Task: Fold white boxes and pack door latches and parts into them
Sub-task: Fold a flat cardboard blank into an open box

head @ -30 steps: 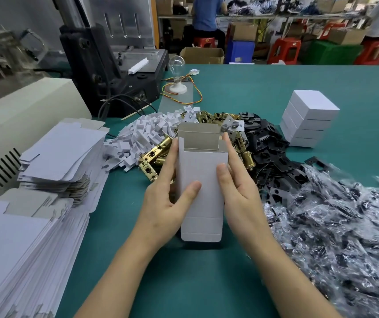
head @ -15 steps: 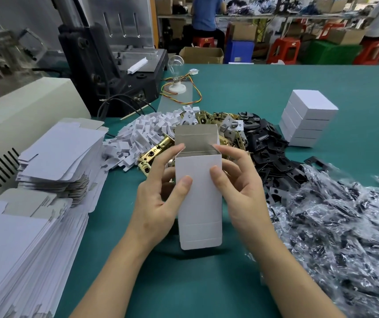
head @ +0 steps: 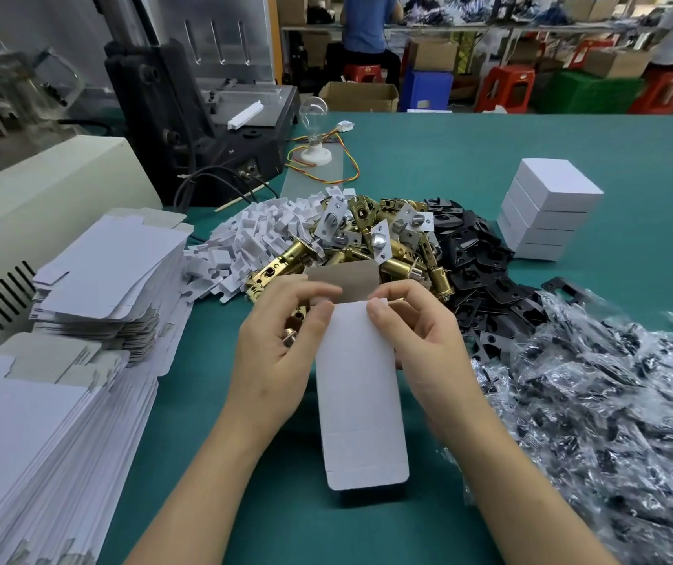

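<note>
box: the white box (head: pixel 361 401) is held up off the teal tabletop (head: pixel 571 148), straight in front of the person, between both hands.
long axis: runs away from the person, near end low and far end raised; the far end is the open mouth.
lid flap: the grey-brown lid flap (head: pixel 347 281) stands up at the far end, not yet folded over.
left hand: the left hand (head: pixel 273 360) pinches the box's far left corner, thumb on the white near face, fingers (head: pixel 306 293) curled round to the mouth and flap.
right hand: the right hand (head: pixel 428 348) pinches the far right corner the same way, thumb on the face, the other fingers curled behind.
near end: looks closed, with a tuck line showing across it; i cannot see inside.
key relation: the brass latches (head: pixel 367 238) lie just beyond the box's open mouth, in line with its long axis, so the mouth faces the pile.
nearer hand: both sit about level with the pile; the right looks a touch closer to the loose latch bodies.
other parts: white plastic pieces (head: pixel 257 242) far left of the pile, black plates (head: pixel 473 271) far right, bagged parts (head: pixel 612 401) beside the right forearm.
step, as i judge it: box formed and open, nothing packed yet; one hand would have to let go to fetch a latch.
</note>
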`<state>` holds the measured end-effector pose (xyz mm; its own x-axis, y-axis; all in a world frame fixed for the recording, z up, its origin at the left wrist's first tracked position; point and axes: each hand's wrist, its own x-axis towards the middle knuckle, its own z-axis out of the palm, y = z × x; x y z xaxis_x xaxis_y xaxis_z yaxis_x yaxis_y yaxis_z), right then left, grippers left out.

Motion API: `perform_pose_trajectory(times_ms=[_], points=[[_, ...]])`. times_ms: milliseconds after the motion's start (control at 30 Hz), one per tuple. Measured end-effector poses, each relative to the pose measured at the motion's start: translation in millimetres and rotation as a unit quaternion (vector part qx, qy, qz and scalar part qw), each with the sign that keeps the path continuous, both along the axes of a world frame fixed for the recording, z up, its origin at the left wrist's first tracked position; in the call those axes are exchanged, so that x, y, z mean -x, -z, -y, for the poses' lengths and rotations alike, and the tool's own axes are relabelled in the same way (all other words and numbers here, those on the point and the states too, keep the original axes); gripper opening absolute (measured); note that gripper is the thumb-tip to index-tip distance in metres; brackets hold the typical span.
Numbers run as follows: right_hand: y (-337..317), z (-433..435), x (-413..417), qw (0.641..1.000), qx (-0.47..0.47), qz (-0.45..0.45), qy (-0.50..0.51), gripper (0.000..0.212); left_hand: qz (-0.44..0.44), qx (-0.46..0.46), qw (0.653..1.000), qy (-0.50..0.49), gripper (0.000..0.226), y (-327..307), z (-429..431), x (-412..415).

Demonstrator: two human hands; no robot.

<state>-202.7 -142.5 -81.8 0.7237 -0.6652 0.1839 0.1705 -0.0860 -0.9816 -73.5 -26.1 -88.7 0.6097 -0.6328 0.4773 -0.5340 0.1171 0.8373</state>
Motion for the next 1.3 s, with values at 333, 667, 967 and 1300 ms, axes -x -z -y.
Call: perform_pose_trajectory(times_ms=[333, 667, 967, 1300], points=[[0.5, -2.0, 1.5, 0.998, -0.044, -0.01, 0.04, 0.014, -0.017, -0.015, 0.999, 0.043, 0.031, -3.9, -3.5, -0.7], [-0.4, -2.2, -0.8, 0.998, -0.009, -0.052, 0.04, 0.007, -0.083, -0.036, 0.993, 0.073, 0.016, -8.1, -4.9, 4.1], [-0.8, -2.6, -1.8, 0.997, -0.007, -0.063, 0.033, 0.028, -0.132, -0.103, 0.982, 0.089, 0.019, -7.3, -5.4, -6.1], [-0.1, 0.0, -1.5, 0.998, -0.013, -0.063, 0.017, 0.008, -0.247, -0.101, 0.959, 0.099, 0.024, -6.4, -4.2, -3.8]])
